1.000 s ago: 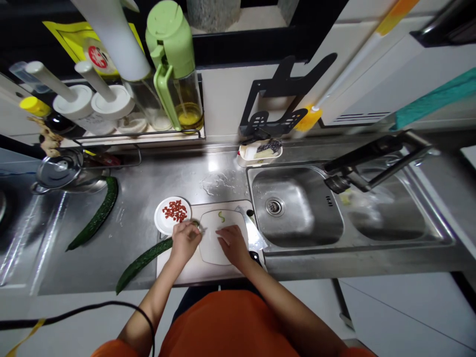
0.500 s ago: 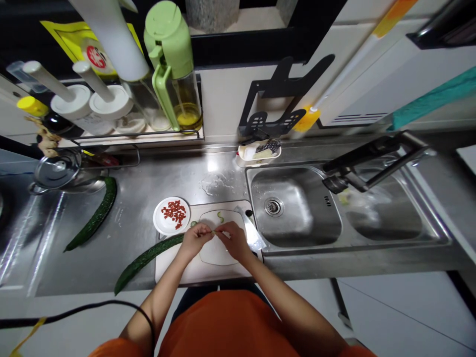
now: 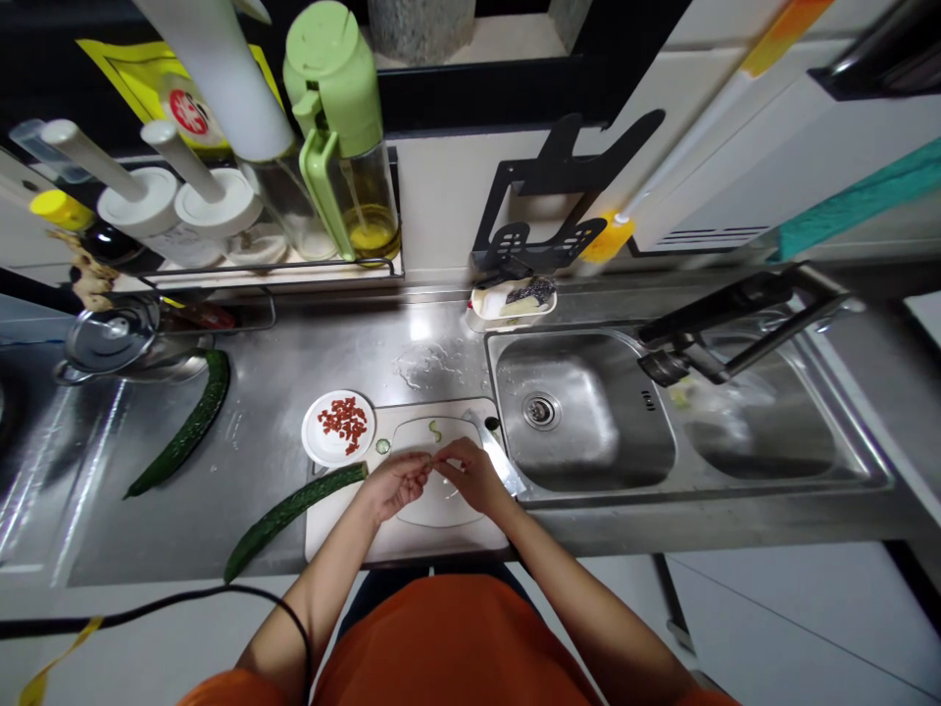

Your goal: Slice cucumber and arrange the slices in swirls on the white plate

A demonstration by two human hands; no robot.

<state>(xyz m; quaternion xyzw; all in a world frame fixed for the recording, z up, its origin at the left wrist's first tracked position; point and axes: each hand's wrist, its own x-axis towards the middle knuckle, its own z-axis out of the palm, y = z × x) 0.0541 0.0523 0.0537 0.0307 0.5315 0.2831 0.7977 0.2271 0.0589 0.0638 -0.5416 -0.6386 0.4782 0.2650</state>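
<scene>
Over a light cutting board (image 3: 342,529), my left hand (image 3: 399,482) and my right hand (image 3: 471,476) meet fingertip to fingertip. The left palm is turned partly up with its fingers curled. My right thumb and fingers are pinched together. Whatever lies between the fingertips is too small to make out. A long dark green cucumber (image 3: 294,515) rests with its cut end on the board, beside my left hand. Beyond the hands lie a small cucumber end piece (image 3: 383,446) and a curled green strip (image 3: 435,431). A knife (image 3: 504,466) lies at the board's right side, near my right hand.
A white plate (image 3: 313,446) of red chopped pieces stands at the board's back left corner. Another cucumber (image 3: 183,436) lies farther left. To the right is a double sink (image 3: 588,412) with a dark faucet (image 3: 724,328). Bottles and jars fill a rack (image 3: 294,270) behind.
My left hand has moved slightly down and its palm has turned up, uncovering the cucumber's cut end and the small end piece. My right hand has shifted a little to the right.
</scene>
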